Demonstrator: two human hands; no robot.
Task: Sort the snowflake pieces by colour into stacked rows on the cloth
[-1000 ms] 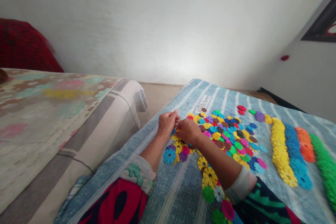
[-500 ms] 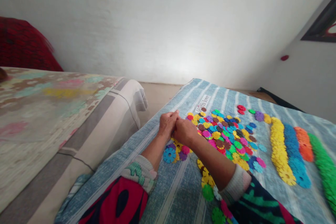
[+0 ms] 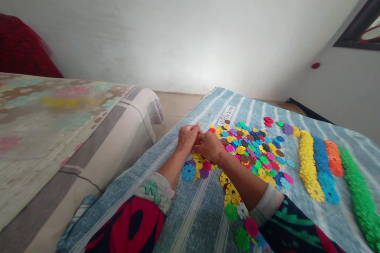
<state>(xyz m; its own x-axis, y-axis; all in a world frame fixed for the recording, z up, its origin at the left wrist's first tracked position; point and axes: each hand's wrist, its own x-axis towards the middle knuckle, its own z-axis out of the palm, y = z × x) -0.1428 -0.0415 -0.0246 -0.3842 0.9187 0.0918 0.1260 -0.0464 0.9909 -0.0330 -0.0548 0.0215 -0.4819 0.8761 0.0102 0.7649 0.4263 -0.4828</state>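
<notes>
My left hand (image 3: pixel 188 137) and my right hand (image 3: pixel 209 147) meet over the near left side of a spread of flower-shaped plastic discs (image 3: pixel 252 148). Fingers on both hands are curled and pressed together; whatever they grip is hidden behind them. Just below the hands lie a blue disc (image 3: pixel 189 172), a purple disc (image 3: pixel 204 172) and some yellow ones. Under my right forearm, another trail of discs (image 3: pixel 232 193) runs toward me.
Rows of discs sorted by colour lie to the right: yellow (image 3: pixel 307 166), blue (image 3: pixel 323 170), orange (image 3: pixel 333 157) and green (image 3: pixel 358 184). A striped blue cloth (image 3: pixel 196 205) lies under everything. Across a floor gap on the left stands a covered bed (image 3: pixel 97 146). A white wall (image 3: pixel 184 27) rises behind.
The view has shifted a little, so the discs and rows appear farther left. My hands stay together, with the right one turned slightly and its fingers a bit lower.
</notes>
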